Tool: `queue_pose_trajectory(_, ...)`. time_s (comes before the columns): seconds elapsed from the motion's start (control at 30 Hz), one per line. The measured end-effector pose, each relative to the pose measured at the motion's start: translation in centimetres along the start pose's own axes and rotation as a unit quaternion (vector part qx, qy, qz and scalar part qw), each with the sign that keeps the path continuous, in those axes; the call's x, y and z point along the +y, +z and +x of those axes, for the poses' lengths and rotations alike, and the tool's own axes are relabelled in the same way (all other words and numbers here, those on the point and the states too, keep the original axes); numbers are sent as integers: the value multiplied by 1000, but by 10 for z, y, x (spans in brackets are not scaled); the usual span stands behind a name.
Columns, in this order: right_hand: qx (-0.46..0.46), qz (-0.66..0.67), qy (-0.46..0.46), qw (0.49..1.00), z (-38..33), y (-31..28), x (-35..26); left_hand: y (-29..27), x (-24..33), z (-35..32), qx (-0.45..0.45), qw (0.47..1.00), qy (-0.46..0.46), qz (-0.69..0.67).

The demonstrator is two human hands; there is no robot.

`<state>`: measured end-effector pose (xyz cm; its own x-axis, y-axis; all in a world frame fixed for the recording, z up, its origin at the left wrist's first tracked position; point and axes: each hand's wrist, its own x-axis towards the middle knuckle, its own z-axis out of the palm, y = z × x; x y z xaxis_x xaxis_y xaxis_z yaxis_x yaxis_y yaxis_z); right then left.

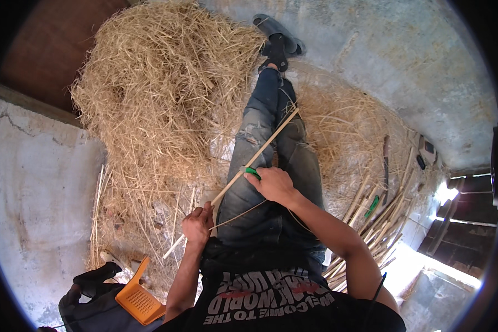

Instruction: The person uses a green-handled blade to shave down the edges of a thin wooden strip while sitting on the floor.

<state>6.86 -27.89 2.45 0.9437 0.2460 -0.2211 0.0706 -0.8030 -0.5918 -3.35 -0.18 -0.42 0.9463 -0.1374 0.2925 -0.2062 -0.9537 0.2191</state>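
My left hand [198, 226] is closed around the lower part of a long, pale bamboo strip [268, 143], which slants across my outstretched legs. The strip's far end rests near my knees, and its near end sticks out below my left hand. In my right hand [275, 185] is a small green-handled knife [252, 172], held against the middle of the strip. The fingers wrap the handle and the blade is mostly hidden. Thin curled shavings [243, 213] hang below the strip over my thighs.
A big straw heap [155, 72] rises at the far left. Several bamboo strips [383, 238] lie to my right, with another green-handled tool [372, 206] on them and a dark curved tool [386, 166] beside. An orange plastic piece [140, 301] sits on a black bag [88, 310] at the near left.
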Motion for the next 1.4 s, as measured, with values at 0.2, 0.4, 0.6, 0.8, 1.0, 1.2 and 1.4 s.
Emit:
queue_pose_trajectory(0.2, 89, -12, 47, 995, 17, 3, 35, -20, -7, -13, -11, 999, 19, 25)
queue_pose_trajectory(0.4, 149, -16, 114, 982, 57, -32, 105, -45, -28, -35, -6, 997, 51, 64)
queue_pose_trajectory(0.6, 201, 39, 231, 951, 61, -88, 200, -60, -51, -62, 16, 999, -4, 44)
queue_pose_trajectory(0.8, 217, 109, 99, 965, 42, -64, 103, -32, -24, -46, 12, 999, -34, -10)
queue_pose_trajectory(1.0, 38, 87, 38, 995, 17, -5, 43, -11, 7, 1, 5, 998, -44, -38)
queue_pose_trajectory(1.2, 63, 87, 67, 992, 6, 8, 37, 2, 30, 26, 3, 997, -20, -74)
queue_pose_trajectory(1.4, 56, 35, 76, 995, -8, -7, 28, 2, 26, 25, -4, 996, -51, -68)
